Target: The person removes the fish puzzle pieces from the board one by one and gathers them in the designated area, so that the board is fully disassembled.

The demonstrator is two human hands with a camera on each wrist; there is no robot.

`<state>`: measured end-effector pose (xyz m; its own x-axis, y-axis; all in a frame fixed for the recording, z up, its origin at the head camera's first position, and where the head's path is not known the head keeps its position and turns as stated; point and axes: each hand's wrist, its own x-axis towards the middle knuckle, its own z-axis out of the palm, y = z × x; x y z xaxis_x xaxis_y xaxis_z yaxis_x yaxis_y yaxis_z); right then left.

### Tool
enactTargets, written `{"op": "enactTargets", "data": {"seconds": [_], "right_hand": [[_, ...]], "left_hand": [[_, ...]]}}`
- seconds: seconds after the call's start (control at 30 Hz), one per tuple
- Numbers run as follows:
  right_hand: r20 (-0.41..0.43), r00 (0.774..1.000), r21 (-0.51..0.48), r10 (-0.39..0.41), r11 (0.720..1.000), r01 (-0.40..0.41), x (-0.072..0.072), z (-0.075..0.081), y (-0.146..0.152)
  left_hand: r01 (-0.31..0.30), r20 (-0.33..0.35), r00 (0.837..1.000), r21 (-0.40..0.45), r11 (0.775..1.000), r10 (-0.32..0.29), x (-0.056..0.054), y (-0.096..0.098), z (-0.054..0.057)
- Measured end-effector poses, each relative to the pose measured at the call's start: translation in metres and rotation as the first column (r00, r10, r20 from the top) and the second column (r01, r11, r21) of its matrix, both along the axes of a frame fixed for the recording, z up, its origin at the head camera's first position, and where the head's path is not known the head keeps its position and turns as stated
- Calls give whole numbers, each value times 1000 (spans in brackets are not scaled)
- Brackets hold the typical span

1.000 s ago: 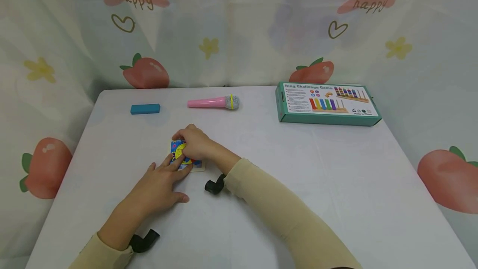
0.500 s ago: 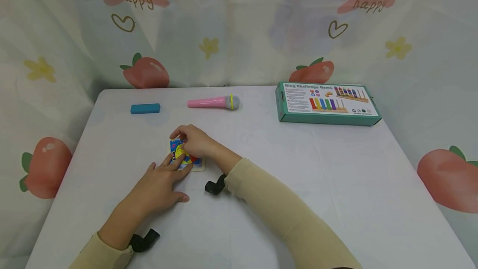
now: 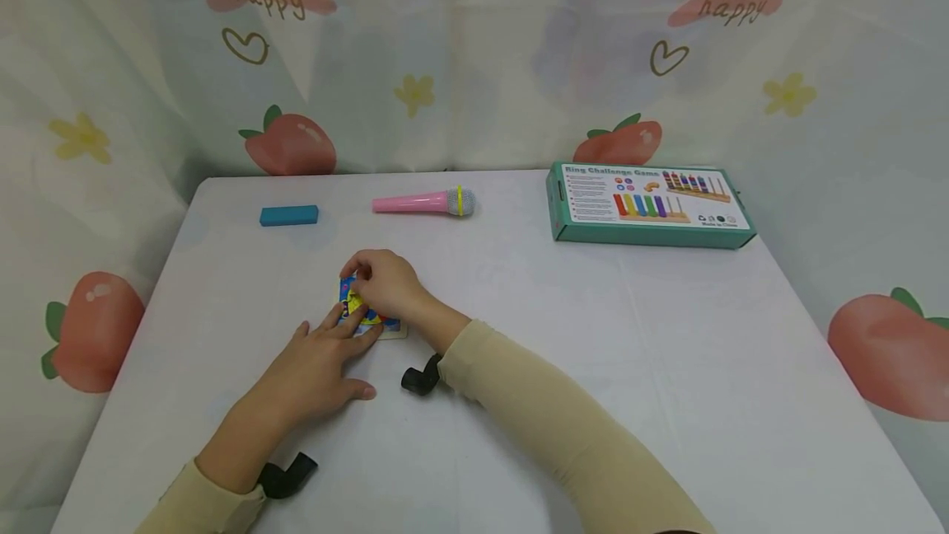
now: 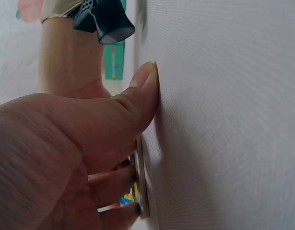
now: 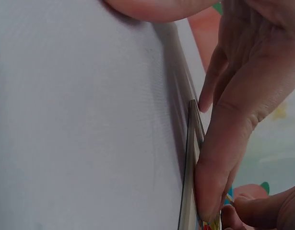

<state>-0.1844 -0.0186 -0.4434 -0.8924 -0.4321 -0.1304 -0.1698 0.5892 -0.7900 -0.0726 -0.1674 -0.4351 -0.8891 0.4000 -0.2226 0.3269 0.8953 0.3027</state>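
A small flat picture puzzle (image 3: 354,302), blue and yellow with a pale wooden rim, lies on the white table left of the middle. My left hand (image 3: 320,369) rests spread at its near side, with straight fingertips on the picture and the thumb out on the cloth. Over the far part, my right hand (image 3: 389,283) has thumb and forefinger curled together, pinching a thin coloured puzzle piece that the fingers mostly hide. In the right wrist view the board's edge (image 5: 188,191) shows side-on under the left fingers, with the right thumb (image 5: 262,208) low at the right.
Behind the hands lie a blue block (image 3: 288,216) and a pink toy microphone (image 3: 423,203). A green Ring Challenge Game box (image 3: 652,206) sits at the back right. A black wrist camera (image 3: 421,377) juts from the right cuff. Patterned cloth hangs behind the table.
My right hand's fingers have drawn closer together over the far part of the puzzle, and its wrist has shifted slightly toward me. The left hand stays in place.
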Motion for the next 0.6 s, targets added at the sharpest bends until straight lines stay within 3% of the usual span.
{"op": "enactTargets", "data": {"seconds": [0.37, 0.6], "right_hand": [[-9, 999, -45, -42, 998, 42, 1, -3, 1], [52, 998, -140, -34, 989, 41, -3, 0, 8]], "left_hand": [[-7, 6, 1000, 9, 1000, 6, -1, 0, -1], [-12, 21, 1000, -7, 1000, 12, -2, 2, -1]]}}
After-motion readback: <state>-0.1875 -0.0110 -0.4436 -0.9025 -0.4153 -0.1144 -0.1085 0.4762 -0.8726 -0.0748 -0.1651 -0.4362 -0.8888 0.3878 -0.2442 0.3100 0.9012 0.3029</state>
